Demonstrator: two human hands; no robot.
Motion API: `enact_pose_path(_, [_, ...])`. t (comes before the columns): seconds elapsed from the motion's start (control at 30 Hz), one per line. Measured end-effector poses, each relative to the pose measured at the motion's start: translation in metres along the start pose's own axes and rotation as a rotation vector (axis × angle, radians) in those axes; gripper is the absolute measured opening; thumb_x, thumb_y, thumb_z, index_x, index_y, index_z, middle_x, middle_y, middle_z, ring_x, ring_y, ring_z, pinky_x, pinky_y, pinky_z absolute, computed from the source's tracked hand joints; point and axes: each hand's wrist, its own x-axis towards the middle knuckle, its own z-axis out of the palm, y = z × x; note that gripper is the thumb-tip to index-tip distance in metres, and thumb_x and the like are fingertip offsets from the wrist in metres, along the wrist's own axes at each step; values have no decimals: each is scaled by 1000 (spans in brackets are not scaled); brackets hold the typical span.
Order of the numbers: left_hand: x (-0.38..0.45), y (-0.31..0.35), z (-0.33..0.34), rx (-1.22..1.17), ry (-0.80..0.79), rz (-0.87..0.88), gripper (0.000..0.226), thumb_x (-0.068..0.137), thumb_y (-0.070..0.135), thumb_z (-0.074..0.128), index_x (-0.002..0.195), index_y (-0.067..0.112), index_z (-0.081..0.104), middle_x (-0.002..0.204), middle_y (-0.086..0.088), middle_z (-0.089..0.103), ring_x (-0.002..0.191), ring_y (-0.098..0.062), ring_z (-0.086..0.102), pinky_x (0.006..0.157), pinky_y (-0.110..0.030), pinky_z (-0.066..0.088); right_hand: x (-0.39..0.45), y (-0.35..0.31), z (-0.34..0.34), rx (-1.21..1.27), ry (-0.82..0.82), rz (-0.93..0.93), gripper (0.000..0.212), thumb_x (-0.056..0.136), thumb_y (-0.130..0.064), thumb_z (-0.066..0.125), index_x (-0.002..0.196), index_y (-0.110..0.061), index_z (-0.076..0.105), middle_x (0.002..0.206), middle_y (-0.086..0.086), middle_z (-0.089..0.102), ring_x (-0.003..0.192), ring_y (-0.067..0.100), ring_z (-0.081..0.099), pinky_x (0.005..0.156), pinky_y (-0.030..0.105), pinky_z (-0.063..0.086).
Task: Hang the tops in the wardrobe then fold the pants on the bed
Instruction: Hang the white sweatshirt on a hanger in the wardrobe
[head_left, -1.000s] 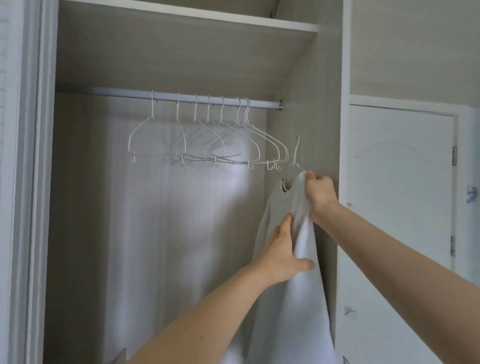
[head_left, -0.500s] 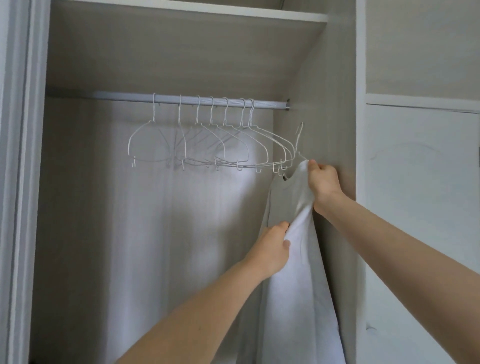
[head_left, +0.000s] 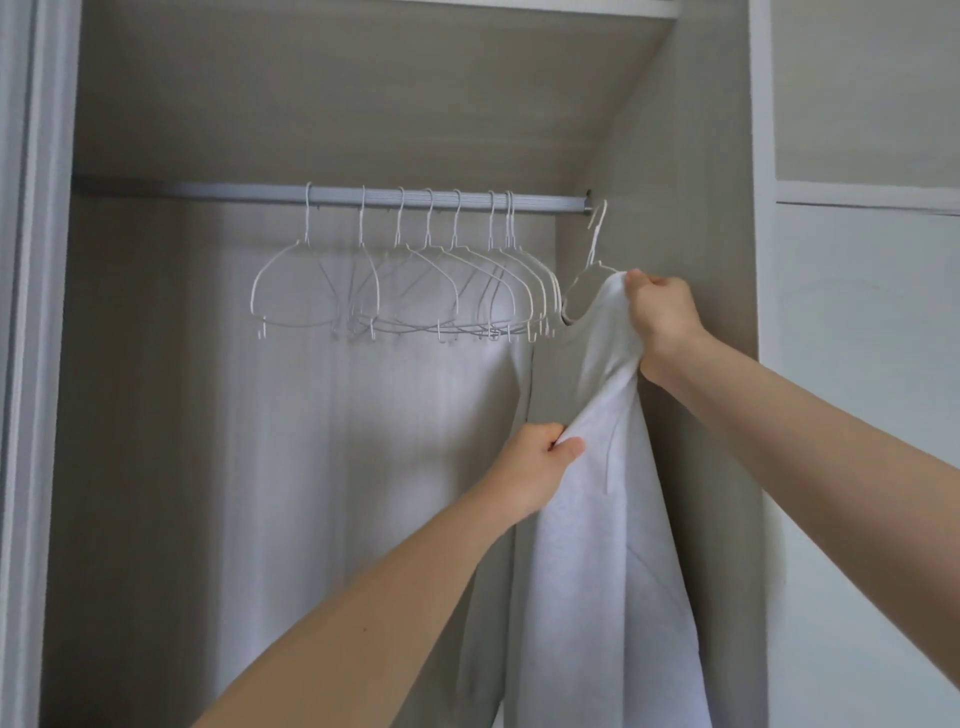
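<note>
A light grey top (head_left: 597, 519) hangs on a white wire hanger (head_left: 595, 249) at the right end of the open wardrobe. The hanger's hook tilts close to the right end of the metal rail (head_left: 447, 200), and I cannot tell if it touches. My right hand (head_left: 660, 317) grips the top at its shoulder, on the hanger. My left hand (head_left: 535, 467) pinches a fold of the top's fabric lower down, at its left side. The pants and the bed are out of view.
Several empty white wire hangers (head_left: 405, 291) hang on the rail left of the top. The wardrobe's right side wall (head_left: 691, 182) stands right behind the top. A shelf (head_left: 363, 78) sits overhead, and a closed white door (head_left: 862, 415) is at the right.
My right hand has lifted the hanger and top toward the rail's right end. My left hand has slid down and now pinches a fold instead of lying flat on the cloth.
</note>
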Motion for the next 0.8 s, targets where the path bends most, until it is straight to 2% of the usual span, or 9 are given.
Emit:
enact_pose_path(0.1, [15,3,-2,5,69,27,28,103,22,45,76,13,44,64,0,38,61,-23,36,60,-31,27,17,-12,11,-1,41,-5,37,100,-26,41,120,3,55,117,16,59,104,25,54,86,27,39])
enact_pose_path(0.17, [28,6,-3,28,127,66,28,104,23,41,79,12,45,66,1,42,68,-30,46,63,-32,30,31,-20,20,17,67,-11,39,100,-24,42,125,4,52,122,15,57,113,27,54,90,29,40])
enact_pose_path(0.23, [41,6,-4,57,185,115,34,105,25,38,72,16,38,63,2,39,70,-32,44,62,-33,29,45,-28,30,-12,83,-51,41,101,-24,42,129,4,48,130,18,54,121,30,51,97,31,39])
enact_pose_path(0.3, [54,6,-6,48,222,154,38,105,29,37,70,18,33,61,3,37,65,-29,39,60,-34,30,60,-34,41,-62,95,-98,40,101,-25,42,129,3,49,133,18,53,123,31,50,98,30,38])
enact_pose_path(0.4, [73,4,-13,37,257,211,42,101,41,46,67,19,32,60,4,39,56,-17,38,57,-33,30,79,-40,55,-114,102,-135,39,101,-25,42,128,2,49,133,19,53,123,32,50,98,30,38])
enact_pose_path(0.5, [88,0,-20,82,239,233,44,90,47,64,69,20,36,64,1,46,57,-15,42,56,-33,34,97,-37,67,-168,111,-139,39,102,-23,39,131,1,47,136,18,50,125,32,48,99,30,36])
enact_pose_path(0.63, [98,-18,-24,236,193,214,40,85,38,71,87,13,39,76,-1,45,73,-21,41,56,-32,31,112,-24,77,-271,113,-165,34,100,-19,41,124,1,54,129,19,55,118,33,53,85,26,39])
enact_pose_path(0.8, [102,-50,-19,422,204,277,22,95,25,58,102,17,39,70,1,42,60,-16,42,49,-30,26,118,4,86,-475,46,-224,34,100,-16,41,118,7,57,127,27,55,121,39,50,92,32,40])
